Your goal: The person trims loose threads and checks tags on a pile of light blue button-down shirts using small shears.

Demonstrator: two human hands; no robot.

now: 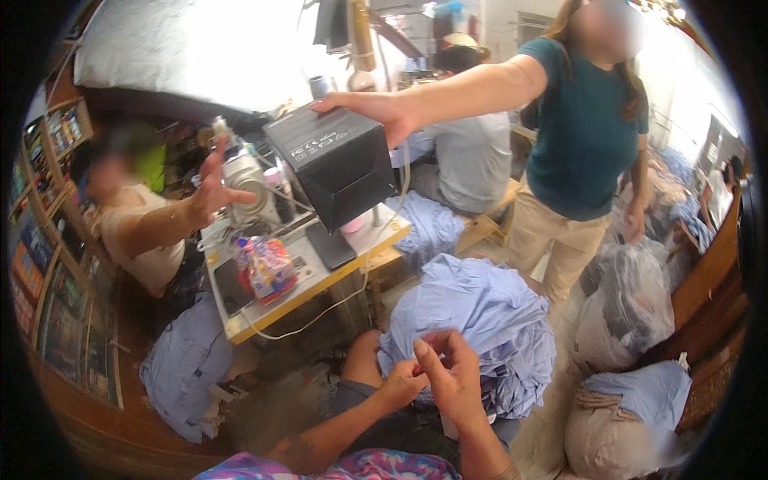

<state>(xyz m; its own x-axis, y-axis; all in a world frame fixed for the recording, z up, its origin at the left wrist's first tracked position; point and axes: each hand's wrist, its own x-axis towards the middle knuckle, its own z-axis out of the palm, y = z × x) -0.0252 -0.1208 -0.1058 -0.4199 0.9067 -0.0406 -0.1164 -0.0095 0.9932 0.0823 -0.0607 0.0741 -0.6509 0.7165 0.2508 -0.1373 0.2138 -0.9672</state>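
Both my hands meet over my lap, at the near edge of a heaped pile of light blue garments (472, 308). My left hand (402, 386) is closed, its fingertips pinched near a tiny reddish spot too small to name. Close beside it, my right hand (454, 378) has curled fingers and a raised thumb; whatever it grips, if anything, is hidden. Beyond them, a standing person's hand (368, 112) holds a black box (332, 164) out over the table. From the left, a seated person's spread hand (216, 188) reaches toward that box.
A sewing machine (246, 180), a colourful plastic packet (266, 268) and a dark phone (330, 246) are on the yellow-edged table (308, 288). A white cord (320, 314) hangs off it. More blue garments (192, 364) lie at left. Stuffed bags (628, 296) stand at right.
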